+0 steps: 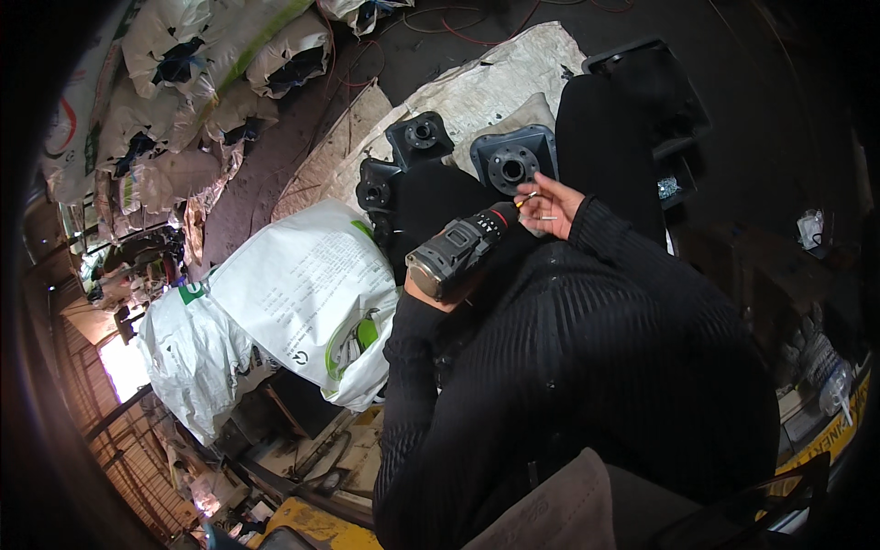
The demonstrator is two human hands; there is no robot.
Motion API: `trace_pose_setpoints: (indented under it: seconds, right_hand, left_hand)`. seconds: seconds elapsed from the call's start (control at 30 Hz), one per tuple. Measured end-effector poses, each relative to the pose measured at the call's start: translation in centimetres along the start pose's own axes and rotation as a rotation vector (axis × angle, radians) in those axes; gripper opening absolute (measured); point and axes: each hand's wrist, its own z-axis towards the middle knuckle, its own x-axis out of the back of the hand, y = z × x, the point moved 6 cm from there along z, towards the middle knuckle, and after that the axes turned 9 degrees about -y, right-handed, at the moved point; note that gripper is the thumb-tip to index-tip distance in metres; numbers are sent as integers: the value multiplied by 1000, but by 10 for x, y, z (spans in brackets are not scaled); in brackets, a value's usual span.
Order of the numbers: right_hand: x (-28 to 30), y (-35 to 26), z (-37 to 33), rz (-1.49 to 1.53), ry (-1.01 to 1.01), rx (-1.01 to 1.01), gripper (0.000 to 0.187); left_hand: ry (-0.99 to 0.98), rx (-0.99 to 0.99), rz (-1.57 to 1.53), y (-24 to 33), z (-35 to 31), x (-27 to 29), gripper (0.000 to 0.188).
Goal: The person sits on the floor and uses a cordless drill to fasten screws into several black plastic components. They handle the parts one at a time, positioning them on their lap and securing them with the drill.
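My left hand (438,297) is wrapped around the grip of a dark cordless drill (453,249), mostly hidden beneath the drill body. The drill has a red ring near its chuck and slants up toward the right. At its tip is my right hand (555,203), fingers bent, with a small thin metal piece, perhaps a screw, between them. Just beyond the fingers sits a black square plastic part (514,161) with a round flange and a central hole. Two similar black parts, an upper one (421,135) and a lower one (374,190), lie farther left past my knee.
A pale sheet (500,78) covers the floor ahead. Left of me is a white woven sack (307,284); more stuffed sacks (174,119) are piled at the far left. A black bin (683,101) and a small tray of shiny hardware (670,187) stand to the right. Hoses cross the floor.
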Motion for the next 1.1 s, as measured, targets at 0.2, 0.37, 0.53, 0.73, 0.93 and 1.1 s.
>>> trace_pose_setpoints:
  seconds: [0.2, 0.37, 0.53, 0.73, 0.93, 1.1]
  right_hand:
    - [0, 5, 0, 40, -9, 23, 17]
    - [-2, 7, -3, -36, 85, -21, 15]
    - [10, 13, 7, -111, 164, -145, 19]
    - [55, 37, 29, 115, 281, -243, 24]
    - [89, 35, 44, -12, 476, -185, 30]
    - [90, 31, 48, -181, 568, -116, 29]
  left_hand:
    - [24, -43, 95, -4, -6, 1, 44]
    - [-15, 168, -175, -27, -8, -15, 34]
    - [17, 191, -225, -34, -6, -23, 32]
    - [23, 218, 16, -44, 8, -16, 30]
    - [-109, 523, -118, -85, 17, -19, 43]
    - [-129, 315, 179, -76, 42, -17, 48]
